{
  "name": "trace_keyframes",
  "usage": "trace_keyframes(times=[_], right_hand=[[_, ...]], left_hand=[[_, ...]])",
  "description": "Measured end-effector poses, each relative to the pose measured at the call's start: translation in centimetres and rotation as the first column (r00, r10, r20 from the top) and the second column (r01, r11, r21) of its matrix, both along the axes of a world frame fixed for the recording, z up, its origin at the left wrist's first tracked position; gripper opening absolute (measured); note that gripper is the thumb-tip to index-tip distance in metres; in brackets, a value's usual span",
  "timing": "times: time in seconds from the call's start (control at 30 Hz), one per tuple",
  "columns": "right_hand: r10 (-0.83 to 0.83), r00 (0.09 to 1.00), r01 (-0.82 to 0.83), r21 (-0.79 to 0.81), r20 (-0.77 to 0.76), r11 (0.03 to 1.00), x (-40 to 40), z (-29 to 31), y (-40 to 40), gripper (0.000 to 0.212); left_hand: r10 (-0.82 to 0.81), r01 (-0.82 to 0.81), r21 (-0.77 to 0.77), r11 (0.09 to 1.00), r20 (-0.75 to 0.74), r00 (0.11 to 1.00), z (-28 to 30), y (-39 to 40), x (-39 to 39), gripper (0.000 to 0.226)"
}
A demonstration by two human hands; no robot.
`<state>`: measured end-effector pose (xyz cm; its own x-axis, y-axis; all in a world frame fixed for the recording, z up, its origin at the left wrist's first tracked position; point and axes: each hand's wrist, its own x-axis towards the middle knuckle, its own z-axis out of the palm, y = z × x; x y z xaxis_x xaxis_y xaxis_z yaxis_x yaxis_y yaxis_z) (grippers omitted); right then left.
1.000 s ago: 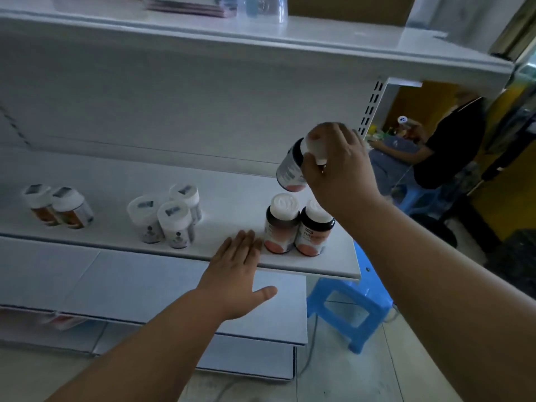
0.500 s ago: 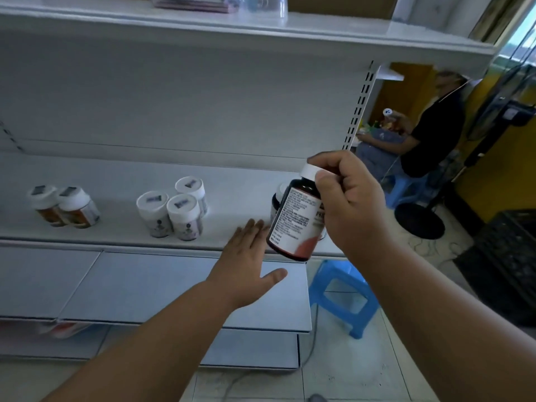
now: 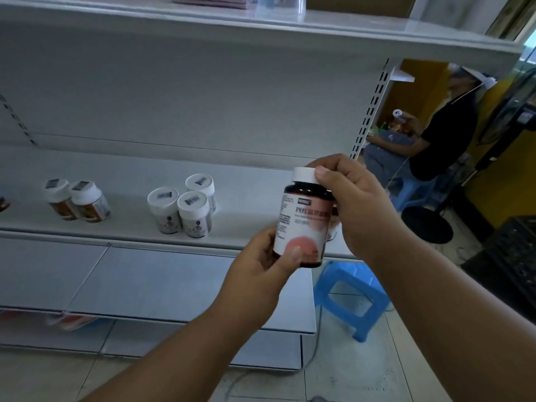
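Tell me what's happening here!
A person holds a dark bottle in both hands in front of a white shelf. The right hand grips its white cap, and the left hand holds the bottom. Three white-capped bottles stand close together on the shelf, with two more bottles farther left.

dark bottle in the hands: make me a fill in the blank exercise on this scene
The right hand grips the dark bottle by its white ____.
The left hand presses its ____ on the bottle's label.
On the shelf, ____ white tubs stand in one cluster.
The stool on the floor is ____.
Missing: cap, thumb, three, blue.
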<state>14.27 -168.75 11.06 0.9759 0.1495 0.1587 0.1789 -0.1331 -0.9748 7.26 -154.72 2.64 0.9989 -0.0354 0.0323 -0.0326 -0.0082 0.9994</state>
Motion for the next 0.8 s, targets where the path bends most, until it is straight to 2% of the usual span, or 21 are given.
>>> trace_keyframes(times=[0.07, 0.13, 0.2, 0.3, 0.37, 0.47, 0.53, 0.6, 0.67, 0.73, 0.8], right_hand=[[0.107, 0.982, -0.078, 0.176, -0.158, 0.981, 0.1, 0.1, -0.1, 0.014], [0.145, 0.964, -0.083, 0.266, -0.223, 0.960, 0.1, 0.3, 0.0, 0.009], [0.143, 0.963, -0.075, 0.281, -0.230, 0.957, 0.4, 0.6, 0.2, 0.006], [0.131, 0.973, -0.091, 0.204, -0.191, 0.975, 0.7, 0.7, 0.5, 0.030], [0.176, 0.965, -0.128, 0.236, -0.196, 0.963, 0.5, 0.4, 0.4, 0.024], [0.250, 0.932, -0.149, 0.353, -0.262, 0.924, 0.2, 0.0, 0.2, 0.011], [0.257, 0.933, -0.150, 0.377, -0.251, 0.914, 0.0, 0.2, 0.2, 0.005], [0.206, 0.957, -0.130, 0.334, -0.206, 0.934, -0.1, 0.4, 0.5, 0.013], [0.134, 0.974, -0.082, 0.273, -0.181, 0.959, -0.4, 0.5, 0.8, 0.023], [0.146, 0.967, -0.092, 0.249, -0.208, 0.964, -0.7, 0.4, 0.7, 0.027], [0.211, 0.943, -0.138, 0.277, -0.256, 0.951, -0.8, 0.3, 0.2, 0.022]], left_hand=[[-0.052, 0.050, -0.048, 0.998, -0.044, 0.998, -0.1, 0.3, -0.1, 0.045], [-0.077, 0.068, -0.127, 0.990, -0.067, 0.995, -0.3, 0.1, 0.0, 0.060], [-0.040, 0.018, -0.230, 0.973, -0.091, 0.995, 0.0, -0.2, 0.1, 0.067], [-0.049, 0.015, -0.307, 0.952, -0.106, 0.993, 0.2, -0.2, 0.2, 0.059], [-0.098, 0.033, -0.420, 0.907, -0.134, 0.986, 0.0, 0.2, 0.2, 0.055], [-0.205, 0.044, -0.623, 0.781, -0.188, 0.961, 0.0, 0.8, -0.2, 0.062], [-0.196, 0.027, -0.590, 0.807, -0.224, 0.955, -0.4, 0.6, -0.6, 0.059], [-0.156, 0.032, -0.492, 0.870, -0.213, 0.965, -0.5, 0.1, -0.8, 0.057], [-0.092, 0.006, -0.390, 0.921, -0.202, 0.975, -0.4, -0.5, -0.9, 0.065], [-0.091, -0.012, -0.440, 0.898, -0.213, 0.973, -0.1, -0.7, -1.0, 0.067], [-0.183, 0.012, -0.597, 0.802, -0.227, 0.956, 0.2, -0.4, -1.1, 0.060]])
